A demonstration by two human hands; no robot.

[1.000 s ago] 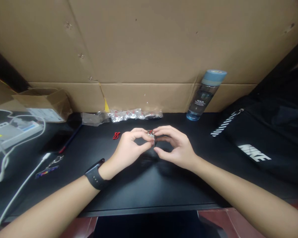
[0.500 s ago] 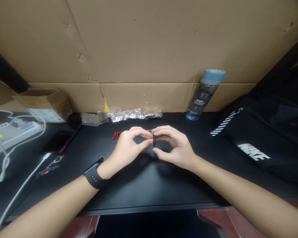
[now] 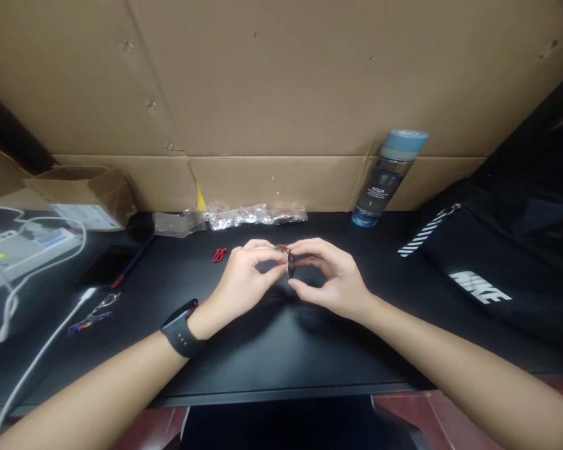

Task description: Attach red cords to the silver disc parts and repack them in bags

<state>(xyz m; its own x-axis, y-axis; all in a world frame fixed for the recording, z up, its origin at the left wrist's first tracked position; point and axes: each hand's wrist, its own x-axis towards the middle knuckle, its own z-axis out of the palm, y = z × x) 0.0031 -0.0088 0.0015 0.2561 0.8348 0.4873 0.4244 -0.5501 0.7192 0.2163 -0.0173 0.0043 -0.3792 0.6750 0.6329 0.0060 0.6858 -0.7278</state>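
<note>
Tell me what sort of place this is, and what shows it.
Probably a personal desk or small workstation. A black desktop stands against a cardboard panel, with a white power strip and a water bottle on it, and a black Nike bag at the right.

Your one view: head-worn camera, facing forward and down over your forearms, near black desk (image 3: 281, 350), cardboard wall (image 3: 281, 94) ahead.

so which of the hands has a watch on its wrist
The left hand. A black watch is strapped around its wrist, while the wrist of the right hand is bare.
</note>
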